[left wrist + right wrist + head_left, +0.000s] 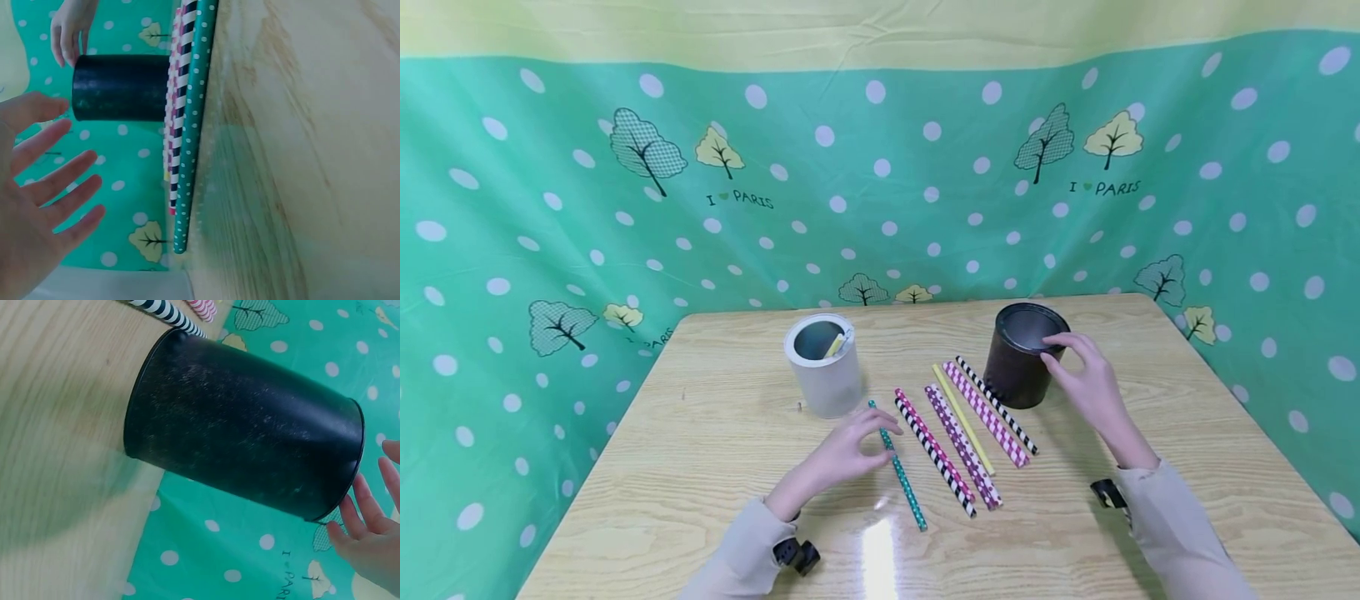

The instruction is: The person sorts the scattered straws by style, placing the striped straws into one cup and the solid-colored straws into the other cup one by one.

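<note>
My left hand [850, 450] hovers, fingers spread and loosely bent, over a green straw with white dots [906, 487]; nothing is held in it. In the left wrist view, the fingers of that hand [65, 169] stand apart, off the straws. At the right, my right hand [1086, 383] has its fingertips at the rim of an upright black can [1018, 379]. The right wrist view shows relaxed fingers [369, 512] beside the rim of this can. Left of the straws stands a white can [831, 387] with a pale yellow straw end [835, 345] inside.
Between the cans lie a pink dotted straw [917, 421], a black-and-white striped straw [951, 481], purple dotted straws [958, 442], a yellow straw [966, 425], pink checked straws [988, 417] and another black-striped straw [1018, 432]. A green dotted curtain [880, 208] hangs behind the wooden table [700, 450].
</note>
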Tool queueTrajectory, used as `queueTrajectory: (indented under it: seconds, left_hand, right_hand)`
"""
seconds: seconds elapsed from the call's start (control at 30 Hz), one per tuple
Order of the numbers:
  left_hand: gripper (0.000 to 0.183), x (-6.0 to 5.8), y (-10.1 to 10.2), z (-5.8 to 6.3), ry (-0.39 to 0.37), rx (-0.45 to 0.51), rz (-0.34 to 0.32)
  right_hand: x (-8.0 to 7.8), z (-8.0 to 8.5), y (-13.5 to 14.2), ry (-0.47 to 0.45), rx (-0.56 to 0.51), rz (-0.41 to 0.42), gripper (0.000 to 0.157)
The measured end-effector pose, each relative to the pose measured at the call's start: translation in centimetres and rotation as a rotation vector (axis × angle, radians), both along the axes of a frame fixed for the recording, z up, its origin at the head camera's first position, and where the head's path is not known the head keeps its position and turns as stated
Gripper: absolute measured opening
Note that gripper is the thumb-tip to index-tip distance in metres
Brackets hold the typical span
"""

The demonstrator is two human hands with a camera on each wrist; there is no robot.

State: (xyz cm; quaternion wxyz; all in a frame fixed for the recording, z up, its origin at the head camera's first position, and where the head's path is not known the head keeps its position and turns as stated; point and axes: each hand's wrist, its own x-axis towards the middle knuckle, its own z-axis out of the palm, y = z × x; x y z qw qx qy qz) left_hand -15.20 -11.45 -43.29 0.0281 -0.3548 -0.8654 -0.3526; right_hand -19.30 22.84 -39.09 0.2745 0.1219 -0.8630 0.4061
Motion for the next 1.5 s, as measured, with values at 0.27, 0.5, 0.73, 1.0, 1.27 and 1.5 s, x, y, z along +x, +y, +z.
queueTrajectory:
  seconds: [0.27,0.5,0.73,1.0,1.27,1.5]
  left_hand:
    - [0.031,-0.3,-0.1,-0.4,-0.076,-0.124,-0.052]
    - [0.030,-0.5,-0.1,-1.0,-0.129,-0.210,-0.061]
    - [0.029,-0.7,-0.1,-1.5,-0.167,-0.259,-0.061]
    - [0.029,-1.1,-0.2,-2.1,-0.176,-0.273,-0.077]
    - [0.027,-1.4,-0.2,-2.7,-0.176,-0.274,-0.076]
    - [0.023,-1.8,-0.1,-2.9,-0.165,-0.269,-0.073]
  right_hand:
    - [-0.1,-0.7,0.7,0.033,0.015,-0.004,0.025]
    - [-0.2,-1.3,1.0,0.007,0.028,0.017,0.025]
    - [-0.4,-1.6,0.9,-0.004,0.023,0.023,0.023]
    - [-0.6,-1.7,0.8,0.022,0.034,0.025,0.021]
    - [-0.7,-1.9,0.9,0.059,0.044,0.022,0.021]
    - [-0.7,-1.8,1.0,0.049,0.051,0.013,0.019]
